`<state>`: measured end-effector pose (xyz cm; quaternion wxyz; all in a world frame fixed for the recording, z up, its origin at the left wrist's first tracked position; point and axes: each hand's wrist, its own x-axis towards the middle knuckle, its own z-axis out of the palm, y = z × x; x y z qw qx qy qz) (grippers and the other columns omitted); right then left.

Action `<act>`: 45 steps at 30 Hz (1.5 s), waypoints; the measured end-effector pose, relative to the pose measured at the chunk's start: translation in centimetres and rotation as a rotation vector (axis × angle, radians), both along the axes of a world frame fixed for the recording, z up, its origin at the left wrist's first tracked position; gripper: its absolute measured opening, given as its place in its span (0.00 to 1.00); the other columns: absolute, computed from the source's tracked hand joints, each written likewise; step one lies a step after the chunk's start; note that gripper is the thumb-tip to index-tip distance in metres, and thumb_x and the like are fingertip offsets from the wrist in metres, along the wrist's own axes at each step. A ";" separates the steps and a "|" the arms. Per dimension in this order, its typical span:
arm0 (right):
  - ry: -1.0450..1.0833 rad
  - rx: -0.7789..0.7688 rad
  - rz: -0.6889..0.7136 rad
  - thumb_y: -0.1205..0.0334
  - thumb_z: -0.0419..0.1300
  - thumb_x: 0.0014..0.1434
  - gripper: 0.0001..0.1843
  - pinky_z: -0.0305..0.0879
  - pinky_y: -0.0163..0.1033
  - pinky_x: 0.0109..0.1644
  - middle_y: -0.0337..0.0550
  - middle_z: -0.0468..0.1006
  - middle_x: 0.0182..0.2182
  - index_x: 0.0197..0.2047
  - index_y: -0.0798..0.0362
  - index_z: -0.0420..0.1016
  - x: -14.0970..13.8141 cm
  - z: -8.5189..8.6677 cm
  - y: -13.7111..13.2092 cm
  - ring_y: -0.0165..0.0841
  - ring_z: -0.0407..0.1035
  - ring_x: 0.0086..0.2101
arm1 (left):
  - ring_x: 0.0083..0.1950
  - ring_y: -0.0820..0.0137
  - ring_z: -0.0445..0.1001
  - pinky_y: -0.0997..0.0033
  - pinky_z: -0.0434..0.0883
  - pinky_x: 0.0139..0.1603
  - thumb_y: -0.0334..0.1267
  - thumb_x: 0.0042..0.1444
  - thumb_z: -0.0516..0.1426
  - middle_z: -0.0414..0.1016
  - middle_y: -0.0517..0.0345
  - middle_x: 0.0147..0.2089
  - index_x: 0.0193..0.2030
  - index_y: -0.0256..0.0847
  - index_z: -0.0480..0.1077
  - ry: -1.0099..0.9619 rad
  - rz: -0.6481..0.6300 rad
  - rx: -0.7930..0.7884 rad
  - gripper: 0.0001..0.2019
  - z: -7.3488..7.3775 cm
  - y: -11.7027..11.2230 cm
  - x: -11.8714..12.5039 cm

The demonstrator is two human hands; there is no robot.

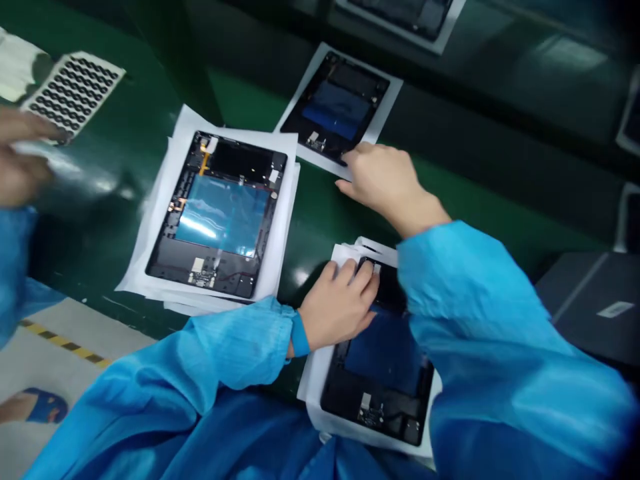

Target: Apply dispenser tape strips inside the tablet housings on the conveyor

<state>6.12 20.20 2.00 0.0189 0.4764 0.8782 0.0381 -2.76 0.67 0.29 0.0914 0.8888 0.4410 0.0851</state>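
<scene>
My left hand (340, 303) lies flat, fingers together, on the top edge of the nearest open tablet chassis (380, 373), which rests on white paper at the green belt's near edge. My right hand (385, 183) reaches forward, its fingertips pressing the near corner of the white sheet under a farther tablet chassis (335, 107). Its fingers are bent down onto the paper. A third chassis (220, 213) with a shiny blue film lies on a paper stack to the left, untouched.
Another person's hands (20, 160) in a blue sleeve are at the far left, beside a sheet of small black ring stickers (75, 90). More chassis on paper sit along the top edge (405, 17). A dark grey box (595, 307) stands at right. Floor with yellow-black tape shows lower left.
</scene>
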 end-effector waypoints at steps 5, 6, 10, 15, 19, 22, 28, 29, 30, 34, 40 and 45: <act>-0.059 -0.074 0.016 0.66 0.59 0.59 0.14 0.64 0.48 0.45 0.62 0.77 0.42 0.45 0.65 0.76 -6.3 -1.3 4.4 0.46 0.72 0.42 | 0.62 0.48 0.65 0.51 0.64 0.56 0.46 0.67 0.48 0.62 0.36 0.66 0.64 0.29 0.63 -0.020 -0.015 0.052 0.26 -0.2 -0.5 -0.4; -0.068 -0.075 0.016 0.66 0.59 0.58 0.14 0.64 0.48 0.44 0.62 0.77 0.40 0.45 0.66 0.77 -6.8 -1.3 4.7 0.46 0.72 0.42 | 0.61 0.48 0.66 0.50 0.64 0.57 0.46 0.67 0.48 0.62 0.35 0.66 0.64 0.28 0.63 -0.029 -0.017 0.063 0.26 -0.4 -0.6 -0.4; -0.101 -0.090 -0.010 0.66 0.58 0.58 0.14 0.63 0.46 0.45 0.60 0.78 0.39 0.44 0.68 0.76 -6.1 1.1 4.1 0.45 0.72 0.42 | 0.61 0.45 0.67 0.45 0.60 0.63 0.43 0.66 0.50 0.64 0.33 0.64 0.62 0.24 0.65 -0.092 -0.004 0.080 0.25 -0.8 -0.7 -0.4; -0.039 0.014 -0.024 0.62 0.53 0.61 0.12 0.61 0.41 0.40 0.50 0.77 0.36 0.41 0.59 0.75 3.0 7.3 -2.6 0.39 0.73 0.40 | 0.64 0.56 0.66 0.51 0.62 0.66 0.37 0.65 0.51 0.71 0.42 0.60 0.55 0.34 0.71 -0.593 -0.020 -0.231 0.16 0.3 -0.3 -0.3; 0.115 0.226 0.155 0.57 0.57 0.62 0.06 0.60 0.41 0.28 0.43 0.75 0.29 0.38 0.50 0.71 12.0 10.8 -15.2 0.35 0.69 0.28 | 0.45 0.65 0.78 0.65 0.75 0.44 0.55 0.68 0.43 0.77 0.45 0.48 0.56 0.35 0.68 -1.273 0.280 -0.927 0.27 2.1 0.8 -1.1; 0.125 0.149 0.185 0.62 0.58 0.62 0.02 0.65 0.40 0.29 0.43 0.76 0.31 0.36 0.48 0.71 15.0 10.2 -24.8 0.35 0.70 0.31 | 0.35 0.68 0.78 0.70 0.74 0.35 0.65 0.63 0.44 0.78 0.49 0.43 0.59 0.36 0.64 -1.386 0.438 -1.157 0.34 2.8 1.5 -1.9; -0.057 0.141 0.145 0.74 0.51 0.60 0.13 0.68 0.42 0.40 0.48 0.76 0.31 0.39 0.58 0.76 13.2 5.2 -34.1 0.37 0.70 0.33 | 0.30 0.75 0.71 0.75 0.68 0.31 0.47 0.54 0.64 0.72 0.64 0.33 0.69 0.39 0.53 -0.944 0.310 -0.975 0.39 1.9 -0.1 -1.8; -0.034 0.133 0.127 0.74 0.51 0.60 0.13 0.68 0.43 0.42 0.48 0.76 0.31 0.39 0.59 0.76 12.8 4.6 -34.6 0.38 0.71 0.34 | 0.29 0.76 0.70 0.75 0.67 0.31 0.44 0.55 0.63 0.70 0.65 0.31 0.70 0.40 0.52 -0.872 0.302 -0.924 0.39 1.9 -0.6 -1.7; -0.003 0.122 0.113 0.74 0.51 0.60 0.12 0.68 0.43 0.43 0.48 0.76 0.31 0.38 0.59 0.76 12.6 4.2 -34.9 0.38 0.71 0.35 | 0.28 0.76 0.69 0.76 0.66 0.30 0.42 0.56 0.63 0.68 0.66 0.31 0.70 0.40 0.52 -0.807 0.298 -0.868 0.38 1.9 -0.9 -1.5; 0.218 0.096 0.093 0.71 0.53 0.61 0.10 0.70 0.41 0.46 0.44 0.78 0.35 0.41 0.56 0.76 15.1 3.8 -34.5 0.35 0.72 0.37 | 0.26 0.77 0.65 0.76 0.66 0.28 0.40 0.58 0.61 0.64 0.68 0.28 0.68 0.39 0.57 -0.674 0.289 -0.671 0.32 2.7 -1.5 -1.2; 0.142 0.742 -0.416 0.59 0.63 0.60 0.22 0.69 0.44 0.37 0.51 0.80 0.42 0.58 0.50 0.70 26.6 2.2 -29.6 0.42 0.74 0.39 | 0.25 0.76 0.65 0.74 0.68 0.28 0.40 0.58 0.60 0.66 0.65 0.29 0.64 0.43 0.63 -0.552 0.219 -0.393 0.27 3.1 -1.7 -1.2; 0.023 0.648 -0.505 0.59 0.54 0.66 0.18 0.67 0.46 0.37 0.51 0.80 0.43 0.56 0.51 0.74 31.1 -0.3 -26.3 0.42 0.72 0.38 | 0.25 0.75 0.64 0.71 0.68 0.28 0.39 0.61 0.57 0.66 0.65 0.30 0.65 0.49 0.61 -0.403 0.178 -0.304 0.25 3.1 -1.4 -1.9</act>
